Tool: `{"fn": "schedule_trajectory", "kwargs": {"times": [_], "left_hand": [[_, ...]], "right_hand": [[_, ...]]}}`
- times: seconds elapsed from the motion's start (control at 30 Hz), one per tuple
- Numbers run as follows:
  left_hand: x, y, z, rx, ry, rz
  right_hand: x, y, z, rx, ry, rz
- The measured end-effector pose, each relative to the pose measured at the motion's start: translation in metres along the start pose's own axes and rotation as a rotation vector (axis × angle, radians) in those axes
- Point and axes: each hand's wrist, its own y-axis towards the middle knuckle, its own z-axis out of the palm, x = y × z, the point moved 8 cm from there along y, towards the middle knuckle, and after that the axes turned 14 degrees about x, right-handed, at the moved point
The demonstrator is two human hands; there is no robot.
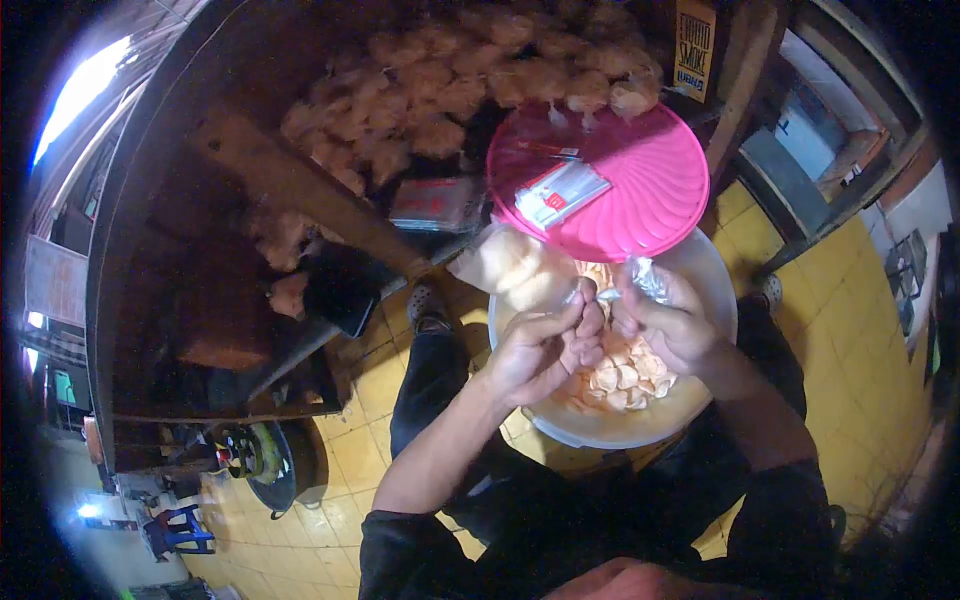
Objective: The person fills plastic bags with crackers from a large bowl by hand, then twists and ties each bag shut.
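Bag (528, 272) with pale crackers inside, clear and puffed, above the far left part of the tub (723, 310). Pinched close to its neck in the left hand (545, 345); in the right hand (665, 320), crinkled clear plastic (650, 278), gripped also. Not possible to tell from here: part of the same bag, or a separate piece. By judgement, light in weight, soft and a little slippery on the outside, but fragile within. Better to take hold at the neck, with only thin film under the grip, and not to squeeze the round body, for risk of crushing. Below both hands, in the tub, loose crackers (625, 380). Across the far rim, a pink lid (650, 185), and upon it, packets (568, 195) of thin plastic. To the left of the lid, one more pack (435, 203) with red print. Farther, heaped on the dark bench (320, 205), many filled bags (430, 90), and beside them, a box (693, 50) marked "LIQUID SMOKE". All around, yellow floor (850, 290); at far left, a blue stool (190, 530).
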Motion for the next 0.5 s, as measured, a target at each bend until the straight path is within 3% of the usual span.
{"fn": "schedule_trajectory", "kwargs": {"times": [0.03,0.1,0.17,0.2,0.23,0.3,0.33,0.37,0.43,0.5], "left_hand": [[-0.008,-0.002,0.001,-0.058,0.087,0.075],[-0.010,-0.004,-0.008,-0.095,0.100,0.097],[-0.002,-0.012,-0.034,-0.223,0.284,-0.073],[0.000,-0.013,-0.044,-0.263,0.493,-0.164],[0.002,-0.014,-0.049,-0.265,0.492,-0.162],[0.000,-0.014,-0.048,-0.195,1.210,-0.345],[-0.009,-0.014,-0.043,-0.214,1.467,-0.289],[-0.008,-0.015,-0.042,-0.209,1.468,-0.297],[-0.024,-0.013,-0.001,-0.208,1.854,-0.011],[-0.031,-0.011,0.011,-0.189,2.017,0.024]], "right_hand": [[0.011,0.000,0.004,-0.054,-0.169,-0.033],[0.014,-0.002,0.000,-0.038,-0.208,-0.014],[0.034,-0.004,0.008,-0.108,-1.297,-0.066],[0.043,-0.004,0.033,0.001,-1.687,-0.329],[0.044,-0.002,0.036,0.004,-1.686,-0.329],[0.035,-0.002,0.064,0.240,-1.899,-0.486],[0.029,0.001,0.057,0.212,-1.882,-0.439],[0.023,0.001,0.055,0.203,-1.879,-0.436],[0.023,0.002,0.040,-0.024,-1.752,-0.334],[0.023,0.000,0.041,-0.057,-1.756,-0.328]]}}
